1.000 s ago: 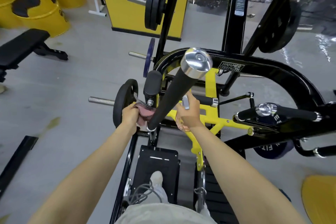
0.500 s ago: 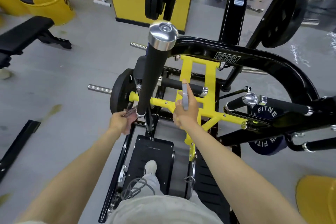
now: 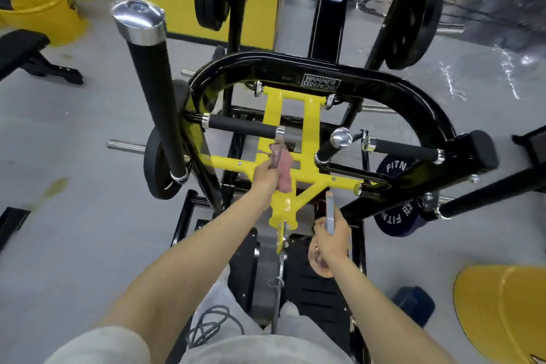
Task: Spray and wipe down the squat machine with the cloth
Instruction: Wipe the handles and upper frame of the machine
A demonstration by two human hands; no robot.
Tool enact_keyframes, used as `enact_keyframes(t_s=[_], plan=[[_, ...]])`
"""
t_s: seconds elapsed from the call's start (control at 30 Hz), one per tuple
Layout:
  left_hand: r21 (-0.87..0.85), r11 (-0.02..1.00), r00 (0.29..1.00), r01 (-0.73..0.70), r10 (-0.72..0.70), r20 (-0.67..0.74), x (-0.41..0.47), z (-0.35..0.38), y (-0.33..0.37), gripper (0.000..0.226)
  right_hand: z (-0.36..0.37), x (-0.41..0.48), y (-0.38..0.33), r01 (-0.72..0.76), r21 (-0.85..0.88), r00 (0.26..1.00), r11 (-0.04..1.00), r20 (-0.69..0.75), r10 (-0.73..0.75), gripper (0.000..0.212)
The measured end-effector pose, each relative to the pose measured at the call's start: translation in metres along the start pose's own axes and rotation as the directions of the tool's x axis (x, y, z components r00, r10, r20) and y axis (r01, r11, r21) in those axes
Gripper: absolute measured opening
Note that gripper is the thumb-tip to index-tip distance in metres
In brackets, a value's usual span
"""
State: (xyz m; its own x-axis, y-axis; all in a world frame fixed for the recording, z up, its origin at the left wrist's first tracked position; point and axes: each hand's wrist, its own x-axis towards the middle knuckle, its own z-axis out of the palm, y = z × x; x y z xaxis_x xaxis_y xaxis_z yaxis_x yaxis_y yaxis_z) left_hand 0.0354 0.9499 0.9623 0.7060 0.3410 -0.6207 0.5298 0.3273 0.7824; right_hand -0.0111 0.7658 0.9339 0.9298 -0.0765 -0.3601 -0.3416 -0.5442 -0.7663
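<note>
Squat machine (image 3: 393,80) stands directly ahead of both hands, its black arch beyond them. Left hand (image 3: 266,177) grips the bunched pink cloth (image 3: 285,168) over the yellow frame (image 3: 308,124), just short of a padded handle (image 3: 242,127); contact unclear. Right hand (image 3: 332,235), nearer the body and right of the left, is curled round a slim grey object (image 3: 329,210), identity unclear. Black post (image 3: 156,103) rises left of the left hand.
</note>
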Motion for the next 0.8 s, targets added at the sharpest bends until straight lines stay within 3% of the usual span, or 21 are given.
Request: enact_keyframes(t_s=[0.13, 0.2, 0.3, 0.43, 0.67, 0.8], plan=[[-0.041, 0.996, 0.995, -0.086, 0.088, 0.051, 0.014, 0.070, 0.026, 0.039, -0.033, 0.002, 0.021, -0.063, 0.086, 0.994, 0.994, -0.079, 0.070, 0.044], [-0.039, 0.994, 0.994, -0.105, 0.106, 0.028, 0.013, 0.089, 0.021, 0.043, -0.042, 0.004, 0.033, -0.088, 0.100, 0.989, 0.991, -0.107, 0.098, 0.035], [-0.105, 0.991, 0.997, -0.079, 0.079, -0.012, 0.019, 0.099, 0.014, 0.040, -0.048, 0.003, 0.045, -0.123, 0.114, 0.983, 0.986, -0.125, 0.137, 0.031], [-0.123, 0.992, 0.998, 0.024, -0.031, -0.056, 0.034, 0.100, 0.010, 0.025, -0.049, 0.000, 0.052, -0.164, 0.149, 0.975, 0.975, -0.128, 0.184, 0.041], [-0.069, 0.995, 0.995, 0.067, -0.072, -0.075, 0.034, 0.114, -0.002, 0.032, -0.043, -0.004, 0.056, -0.212, 0.202, 0.967, 0.956, -0.101, 0.236, 0.040], [0.010, 0.978, 0.963, 0.206, -0.205, 0.177, 0.023, 0.113, -0.011, 0.021, -0.047, -0.005, 0.060, -0.221, 0.183, 0.968, 0.958, -0.078, 0.239, 0.036]])
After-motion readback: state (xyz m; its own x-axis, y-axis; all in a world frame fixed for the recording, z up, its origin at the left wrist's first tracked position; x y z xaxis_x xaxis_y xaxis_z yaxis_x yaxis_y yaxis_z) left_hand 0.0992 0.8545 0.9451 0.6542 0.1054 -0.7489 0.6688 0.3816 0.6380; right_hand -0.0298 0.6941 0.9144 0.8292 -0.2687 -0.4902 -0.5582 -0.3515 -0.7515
